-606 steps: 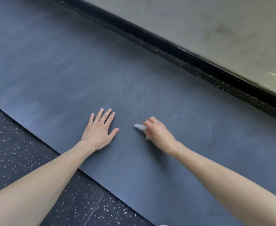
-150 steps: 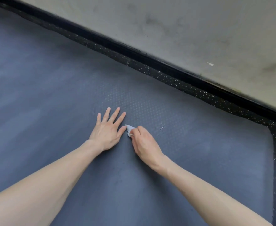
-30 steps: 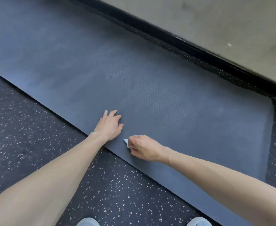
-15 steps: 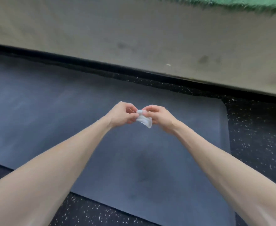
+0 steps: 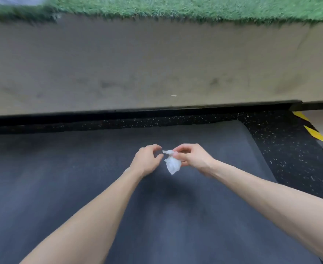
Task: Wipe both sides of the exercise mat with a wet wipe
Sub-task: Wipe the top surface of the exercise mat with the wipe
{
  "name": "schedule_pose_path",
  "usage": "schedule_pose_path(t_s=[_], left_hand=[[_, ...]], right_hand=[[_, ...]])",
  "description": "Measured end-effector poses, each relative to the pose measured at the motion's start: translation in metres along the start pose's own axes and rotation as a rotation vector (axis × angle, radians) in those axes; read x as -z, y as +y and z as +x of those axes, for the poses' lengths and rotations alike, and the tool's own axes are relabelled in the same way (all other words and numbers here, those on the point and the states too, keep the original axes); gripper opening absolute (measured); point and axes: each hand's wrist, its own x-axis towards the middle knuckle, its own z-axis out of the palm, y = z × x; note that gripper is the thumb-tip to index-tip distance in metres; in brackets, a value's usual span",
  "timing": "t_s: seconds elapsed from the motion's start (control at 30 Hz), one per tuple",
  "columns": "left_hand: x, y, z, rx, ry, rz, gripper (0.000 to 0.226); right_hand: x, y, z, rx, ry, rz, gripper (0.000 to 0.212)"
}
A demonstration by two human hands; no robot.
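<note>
Lifted above the mat (image 5: 61, 187) now, the left hand (image 5: 146, 161) has released the wipe (image 5: 173, 164), which dangles from the right hand (image 5: 193, 157).

Soft even daylight, faint shadows, motion blur throughout, wide-angle bending at edges

1. The bare left forearm (image 5: 92, 216) and the bare right forearm (image 5: 271, 193) reached forward from the lower corners and converged toward the middle, both hands raised in front of the body.
2. The left hand (image 5: 146, 161) was seen from its back, fingers loosely curled, thumb and forefinger parted in a small gap and gripping nothing.
3. The right hand (image 5: 193, 159) pinched the crumpled wet wipe (image 5: 173, 164) between thumb and fingertips, the rest of it hanging below.
4. The hands sat level and close, not touching. The left thumb tip was just beside the wipe's upper corner; contact could not be made out.
</note>
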Motion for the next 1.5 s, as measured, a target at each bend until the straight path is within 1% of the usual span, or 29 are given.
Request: schedule_pose_path(t_s=[0.03, 0.1, 0.2, 0.27, 0.37, 0.47, 0.53, 0.67, 0.8, 0.83, 0.9, 0.97, 1.03, 1.1, 1.2, 1.23, 1.27, 1.33, 1.4, 1.47, 1.5], left_hand=[[-0.001, -0.004, 0.009, -0.013, -0.034, 0.096, 0.043], [-0.003, -0.011, 0.024, -0.023, -0.135, 0.281, 0.053], [-0.008, -0.025, 0.030, -0.066, -0.265, 0.530, 0.056], [-0.012, -0.037, 0.032, -0.098, -0.285, 0.615, 0.059], [-0.012, -0.049, 0.053, -0.105, -0.183, 0.614, 0.063], [-0.021, -0.050, 0.080, -0.054, -0.129, 0.586, 0.066], [-0.030, -0.047, 0.090, -0.032, -0.104, 0.613, 0.067], [-0.032, -0.041, 0.096, -0.018, -0.047, 0.656, 0.066], [-0.039, -0.044, 0.097, -0.053, -0.016, 0.712, 0.064], [-0.041, -0.045, 0.096, -0.060, -0.001, 0.712, 0.064], [-0.043, -0.048, 0.093, -0.074, 0.023, 0.722, 0.063], [-0.045, -0.050, 0.093, -0.087, 0.026, 0.735, 0.062], [-0.046, -0.049, 0.092, -0.082, 0.032, 0.725, 0.062], [-0.046, -0.050, 0.092, -0.077, 0.044, 0.719, 0.066], [-0.048, -0.052, 0.092, -0.080, 0.041, 0.725, 0.062], [-0.049, -0.053, 0.092, -0.082, 0.051, 0.724, 0.064], [-0.050, -0.054, 0.092, -0.082, 0.061, 0.722, 0.067], [-0.051, -0.055, 0.092, -0.083, 0.072, 0.719, 0.070], [-0.052, -0.055, 0.092, -0.085, 0.062, 0.721, 0.069], [-0.051, -0.055, 0.091, -0.087, 0.068, 0.725, 0.069], [-0.051, -0.056, 0.092, -0.088, 0.075, 0.726, 0.069]], right_hand=[[0.002, 0.003, -0.003, -0.019, 0.065, 0.015, 0.016], [0.007, 0.014, -0.009, -0.090, 0.219, 0.045, 0.013], [0.004, 0.037, -0.019, -0.215, 0.408, 0.086, 0.012], [-0.005, 0.052, -0.020, -0.234, 0.516, -0.001, 0.010], [-0.014, 0.048, 0.007, -0.155, 0.613, -0.186, 0.008], [-0.009, 0.039, 0.063, 0.060, 0.724, -0.344, 0.012], [-0.007, 0.042, 0.098, 0.133, 0.800, -0.398, 0.012], [-0.025, 0.074, 0.137, 0.170, 0.777, -0.626, 0.024], [-0.038, 0.068, 0.157, 0.161, 0.897, -0.572, 0.020], [-0.046, 0.063, 0.162, 0.201, 0.875, -0.590, 0.019], [-0.067, 0.058, 0.165, 0.310, 0.738, -0.649, 0.018], [-0.073, 0.056, 0.164, 0.367, 0.607, -0.688, 0.019], [-0.058, 0.055, 0.166, 0.357, 0.558, -0.756, 0.018], [-0.029, 0.056, 0.164, 0.293, 0.570, -0.832, 0.017], [0.031, 0.068, 0.154, 0.127, 0.732, -0.801, 0.019], [0.045, 0.072, 0.150, 0.109, 0.771, -0.778, 0.019], [0.052, 0.075, 0.147, 0.116, 0.779, -0.764, 0.019], [0.049, 0.079, 0.147, 0.165, 0.726, -0.731, 0.018], [0.039, 0.082, 0.149, 0.193, 0.682, -0.736, 0.022], [0.033, 0.082, 0.148, 0.228, 0.677, -0.754, 0.023], [0.030, 0.081, 0.145, 0.264, 0.637, -0.761, 0.024]])
